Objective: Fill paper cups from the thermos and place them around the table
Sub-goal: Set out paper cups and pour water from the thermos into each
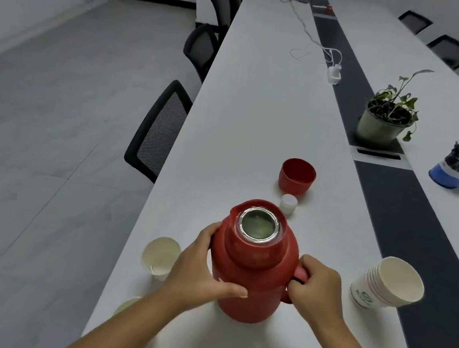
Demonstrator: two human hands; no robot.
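Two paper cups stand out at the near left table edge in the head view: one cup (160, 256) just beside my left hand, and a second cup (128, 303) only partly visible near my forearm; I cannot tell whether either holds liquid. Thermos (253, 264) sits upright on the table (263, 104), mouth open; its red lid (297, 175) and white stopper (289, 203) lie apart beyond it. Left hand (200, 271) wraps the thermos body; right hand (317, 287) grips the handle. Cup stack (386, 284) rests to the right, tilted. Judgement: early stage, opening done, pouring and distribution around the table mostly remain.
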